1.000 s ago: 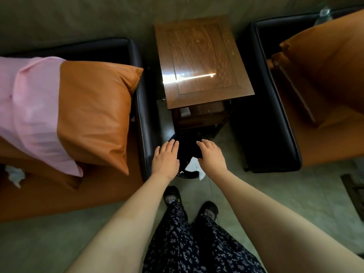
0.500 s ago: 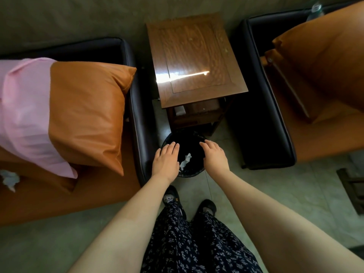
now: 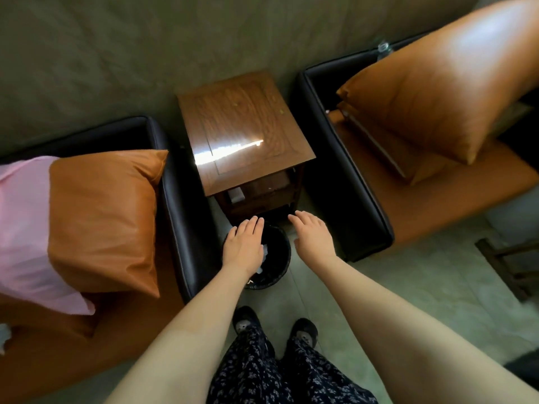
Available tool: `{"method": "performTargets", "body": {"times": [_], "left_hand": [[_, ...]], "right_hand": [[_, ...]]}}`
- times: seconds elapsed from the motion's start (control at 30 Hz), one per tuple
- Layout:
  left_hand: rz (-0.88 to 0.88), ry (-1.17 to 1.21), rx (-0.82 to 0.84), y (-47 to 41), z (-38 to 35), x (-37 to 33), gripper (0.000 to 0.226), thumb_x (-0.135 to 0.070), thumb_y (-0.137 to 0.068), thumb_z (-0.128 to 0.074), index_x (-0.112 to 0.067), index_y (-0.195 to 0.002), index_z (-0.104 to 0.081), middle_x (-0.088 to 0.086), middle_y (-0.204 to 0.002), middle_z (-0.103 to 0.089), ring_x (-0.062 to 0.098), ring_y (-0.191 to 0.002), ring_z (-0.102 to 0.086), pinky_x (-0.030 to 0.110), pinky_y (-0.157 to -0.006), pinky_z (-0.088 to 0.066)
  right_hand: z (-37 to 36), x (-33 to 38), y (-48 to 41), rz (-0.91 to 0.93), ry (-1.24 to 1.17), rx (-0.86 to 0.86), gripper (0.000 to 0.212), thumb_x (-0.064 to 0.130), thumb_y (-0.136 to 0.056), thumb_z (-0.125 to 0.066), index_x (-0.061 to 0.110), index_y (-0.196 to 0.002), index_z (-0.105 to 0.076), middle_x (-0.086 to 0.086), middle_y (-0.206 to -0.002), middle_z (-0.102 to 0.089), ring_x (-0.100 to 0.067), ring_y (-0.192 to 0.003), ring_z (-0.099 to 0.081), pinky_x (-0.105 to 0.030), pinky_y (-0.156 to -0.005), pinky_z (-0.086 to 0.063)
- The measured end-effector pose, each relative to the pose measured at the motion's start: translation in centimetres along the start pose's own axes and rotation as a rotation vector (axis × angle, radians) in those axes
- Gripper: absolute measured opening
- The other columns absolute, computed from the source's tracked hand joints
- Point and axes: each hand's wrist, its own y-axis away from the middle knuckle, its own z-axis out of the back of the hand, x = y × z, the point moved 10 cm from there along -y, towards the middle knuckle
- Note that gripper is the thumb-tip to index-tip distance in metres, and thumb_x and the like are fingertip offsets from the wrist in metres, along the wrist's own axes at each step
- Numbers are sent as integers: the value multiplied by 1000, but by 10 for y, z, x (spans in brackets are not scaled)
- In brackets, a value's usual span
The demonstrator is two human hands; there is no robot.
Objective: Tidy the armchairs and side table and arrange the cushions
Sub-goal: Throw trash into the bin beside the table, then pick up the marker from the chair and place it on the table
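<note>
Both hands are low in the middle of the frame, at the black waste bin (image 3: 283, 258) that stands on the floor in front of the side table. The left hand (image 3: 243, 247) lies flat, palm down and fingers straight, over the bin's mouth, and the right hand (image 3: 314, 237) is spread the same way just right of the rim. Neither holds anything, and whether either touches the bin I cannot tell. White paper (image 3: 265, 252) shows inside the bin. The step in hand looks like dealing with rubbish, perhaps settling the bin in its place below the tabletop (image 3: 245, 126), which is bare and shiny above centre. The cushions wait. At the left of the frame an orange cushion (image 3: 102, 217) leans on the left armchair (image 3: 182, 217) with a pink cloth (image 3: 23, 228) against it. At upper right a big orange cushion (image 3: 437, 91) rests on a flatter cushion (image 3: 388, 154) in the right armchair (image 3: 354, 193). The next move probably calls for lifting the hands from the bin and reaching for the crumpled tissue (image 3: 3, 336) at the far left edge, then straightening the cushions.
</note>
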Motion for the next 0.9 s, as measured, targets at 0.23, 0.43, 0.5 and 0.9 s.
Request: {"method": "performTargets", "body": {"times": [0.23, 0.43, 0.5, 0.9], "left_hand": [[-125, -106, -61, -31, 62, -77, 61, -32, -99, -42, -16, -152, -16, 2, -153, -32, 21, -138, -32, 37, -109, -31], [-220, -126, -141, -48, 108, -156, 54, -34, -98, -42, -14, -146, -27, 5, -140, -45, 24, -123, -48, 36, -94, -41], [-266, -131, -160, -51, 119, -182, 51, -35, -98, -43, -15, -144, -30, 5, -136, -48, 24, -119, -51, 35, -90, -43], [-446, -161, -225, -90, 162, -287, 42, -34, -97, -42, -15, -135, -38, 4, -121, -58, 25, -110, -58, 37, -81, -45]], "right_hand": [[72, -64, 15, -111, 27, -75, 64, 23, -95, -54, 18, -151, -25, -5, -157, -27, -24, -146, -20, -38, -119, -16], [122, -126, 35, -249, 2, -123, 62, 29, -95, -51, 16, -149, -24, -6, -148, -39, -26, -135, -37, -38, -108, -31], [138, -144, 42, -287, 22, -143, 60, 30, -95, -50, 16, -148, -27, -7, -143, -45, -27, -130, -42, -38, -104, -34], [198, -229, 51, -414, 60, -220, 53, 27, -95, -49, 17, -144, -34, -7, -139, -49, -27, -127, -45, -38, -102, -37]]}}
